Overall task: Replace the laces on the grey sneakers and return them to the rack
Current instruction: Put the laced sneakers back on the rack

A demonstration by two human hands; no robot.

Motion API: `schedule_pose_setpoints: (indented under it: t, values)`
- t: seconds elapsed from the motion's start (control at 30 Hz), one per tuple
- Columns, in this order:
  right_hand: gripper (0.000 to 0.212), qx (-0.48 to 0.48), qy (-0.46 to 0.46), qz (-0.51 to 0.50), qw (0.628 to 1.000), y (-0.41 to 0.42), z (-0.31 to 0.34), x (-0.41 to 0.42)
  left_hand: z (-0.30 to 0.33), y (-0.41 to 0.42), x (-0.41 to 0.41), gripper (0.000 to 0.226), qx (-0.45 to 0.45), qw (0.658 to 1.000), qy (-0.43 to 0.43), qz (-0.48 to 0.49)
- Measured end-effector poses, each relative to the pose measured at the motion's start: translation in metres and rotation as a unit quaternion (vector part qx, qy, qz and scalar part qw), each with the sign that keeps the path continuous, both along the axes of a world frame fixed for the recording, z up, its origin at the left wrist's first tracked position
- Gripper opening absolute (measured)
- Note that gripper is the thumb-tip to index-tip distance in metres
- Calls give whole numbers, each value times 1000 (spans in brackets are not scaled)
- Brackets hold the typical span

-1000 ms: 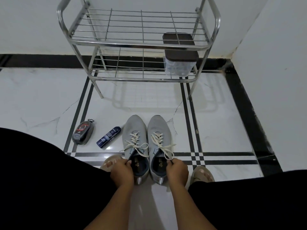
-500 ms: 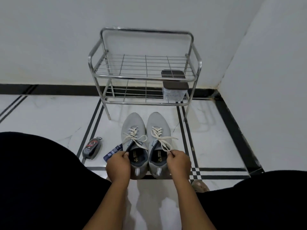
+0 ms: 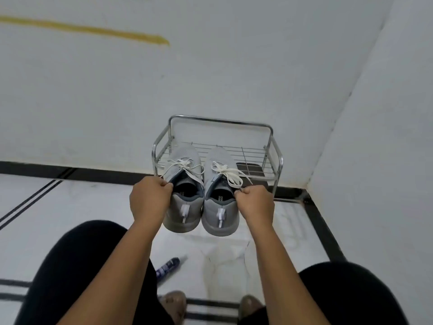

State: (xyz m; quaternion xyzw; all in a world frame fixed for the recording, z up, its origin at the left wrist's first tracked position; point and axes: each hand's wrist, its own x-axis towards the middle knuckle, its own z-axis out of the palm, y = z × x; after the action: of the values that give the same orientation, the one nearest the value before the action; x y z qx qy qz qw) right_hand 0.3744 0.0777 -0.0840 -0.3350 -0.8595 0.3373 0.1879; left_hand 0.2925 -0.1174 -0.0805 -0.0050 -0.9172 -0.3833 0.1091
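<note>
Two grey sneakers with white laces hang in the air in front of the chrome wire rack (image 3: 271, 137). My left hand (image 3: 150, 200) grips the collar of the left sneaker (image 3: 184, 207). My right hand (image 3: 255, 202) grips the collar of the right sneaker (image 3: 220, 214). Both shoes point toes forward, and their toes overlap the rack's top shelf in the image. The laces are tied and their loose ends dangle over the sides.
The rack stands in the corner against the white wall (image 3: 210, 78). A dark-lidded box (image 3: 249, 167) shows through the shelf wires at the right. A blue spray can (image 3: 167, 266) lies on the white tiled floor near my legs. My feet show at the bottom.
Both sneakers have been lifted off the floor, held by their collars, and carried up toward the rack. The view has risen and tilted up.
</note>
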Motion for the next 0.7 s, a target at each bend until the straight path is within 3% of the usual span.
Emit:
schedule_pose_setpoints:
  t: [0.23, 0.7]
  values:
    - [21, 7, -10, 16, 1000, 55, 43, -117, 42, 41, -115, 19, 10, 999, -33, -22]
    - [33, -16, 6, 9, 1000, 110, -8, -238, 1, 97, -246, 22, -15, 1000, -22, -10]
